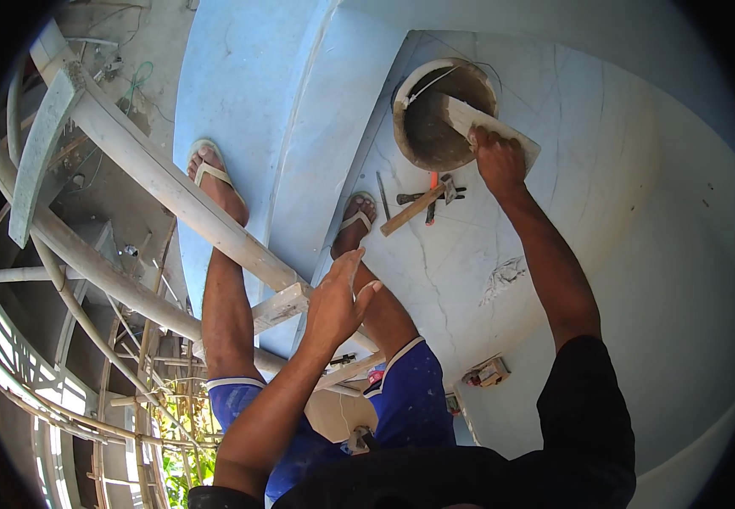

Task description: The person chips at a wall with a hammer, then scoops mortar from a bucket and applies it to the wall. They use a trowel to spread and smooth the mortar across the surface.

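Note:
My right hand (500,163) is closed around a flat, whitish plastering trowel (462,116). The trowel's far end reaches over the mouth of a round bucket (401,136), whose inside is coated with greyish material. My left hand (338,297) is raised in front of my knee, fingers stretched out and thumb apart, with nothing visible in it. On the floor below the bucket lies a hammer (414,210) with a wooden handle, across a red and black tool (432,180) that it partly covers.
Wooden poles (172,178) and a beam end (281,307) cross at my left, beside a pale blue ledge (240,76) where one foot stands. Bamboo scaffolding (142,399) lies beyond. A crumpled scrap (501,280) and a small box (488,371) are at right.

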A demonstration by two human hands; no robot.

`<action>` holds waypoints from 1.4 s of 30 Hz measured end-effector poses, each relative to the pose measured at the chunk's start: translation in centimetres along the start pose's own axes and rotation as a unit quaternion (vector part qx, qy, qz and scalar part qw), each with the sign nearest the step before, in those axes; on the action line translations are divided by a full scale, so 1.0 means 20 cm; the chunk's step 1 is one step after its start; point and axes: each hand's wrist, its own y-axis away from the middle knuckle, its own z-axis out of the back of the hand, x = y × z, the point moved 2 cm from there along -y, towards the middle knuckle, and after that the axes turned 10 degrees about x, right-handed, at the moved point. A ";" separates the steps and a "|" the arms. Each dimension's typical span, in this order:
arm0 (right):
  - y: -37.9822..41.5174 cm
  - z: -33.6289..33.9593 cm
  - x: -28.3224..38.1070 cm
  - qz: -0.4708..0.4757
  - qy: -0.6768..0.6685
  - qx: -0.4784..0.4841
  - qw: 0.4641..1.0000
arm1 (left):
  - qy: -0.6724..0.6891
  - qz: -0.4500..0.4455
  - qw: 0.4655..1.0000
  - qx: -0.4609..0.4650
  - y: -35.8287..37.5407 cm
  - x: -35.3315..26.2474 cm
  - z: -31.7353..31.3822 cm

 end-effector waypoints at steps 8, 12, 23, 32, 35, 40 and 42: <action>-0.06 -0.04 0.00 -0.116 -0.164 0.035 0.979 | 0.005 0.016 1.000 0.002 -0.01 -0.02 0.02; -0.07 -0.08 0.05 -0.096 -0.110 0.125 0.981 | 0.001 0.013 1.000 0.004 -0.01 -0.02 0.01; -0.15 -0.06 0.00 -0.090 -0.133 0.151 0.975 | 0.008 0.017 1.000 0.010 -0.02 -0.03 0.02; -0.23 0.07 0.05 -0.103 -0.161 0.211 0.959 | 0.015 0.018 1.000 0.008 -0.03 -0.05 0.02; -0.23 -0.06 0.02 -0.096 -0.121 0.194 0.969 | 0.018 0.021 1.000 0.003 -0.03 -0.03 0.01; -0.18 0.03 0.10 -0.149 -0.202 0.204 0.946 | 0.030 0.015 0.999 0.008 -0.02 -0.05 0.01; -0.17 0.04 0.05 -0.175 -0.180 0.194 0.948 | 0.028 0.021 0.999 0.000 -0.03 -0.04 0.01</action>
